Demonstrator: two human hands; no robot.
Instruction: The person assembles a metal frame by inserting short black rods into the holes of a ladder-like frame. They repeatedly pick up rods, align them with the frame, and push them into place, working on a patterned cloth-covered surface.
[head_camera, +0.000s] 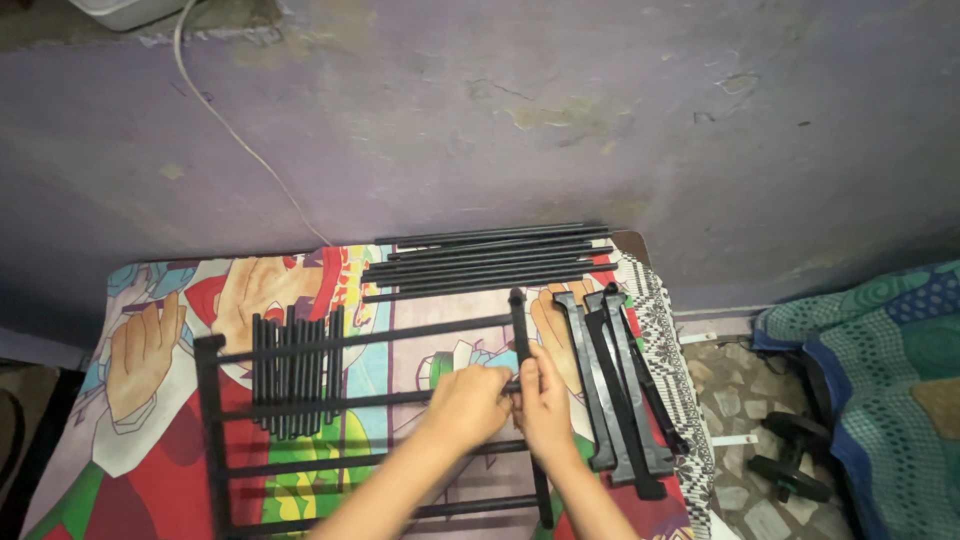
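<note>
So the whole thing is laid out on a low table covered with a bright cartoon-print cloth (150, 400), pushed up against a scuffed purple wall (500, 120). Biggest piece on it is the black rack frame (212, 440), lying flat across the near half of the table: one side bar near the left edge, the other side bar (519, 320) right of centre, both running near-to-far, with four thin rails going left-right between them.

Along the far edge there's a bundle of long black rods (480, 262), all lying left-right and stacked close together. Toward the right edge sit a few spare black side bars (620, 380), long axis near-to-far, fanned slightly and overlapping. A bunch of short black rods (295, 372) lies on top of the frame's left part, pointing near-to-far.

Both forearms come up from the near edge. The left hand (468, 400) is curled around the end of the second rail just where it meets the right side bar, fingers wrapped on it. The right hand (545, 405) is clamped on that side bar itself, thumb toward the left hand; the two are touching.

Room-wise: the cloth between the frame rails is open, the right edge is crowded by the spare bars, and past it is tiled floor (740, 390) with a patterned blue-green blanket (880, 350) further right
</note>
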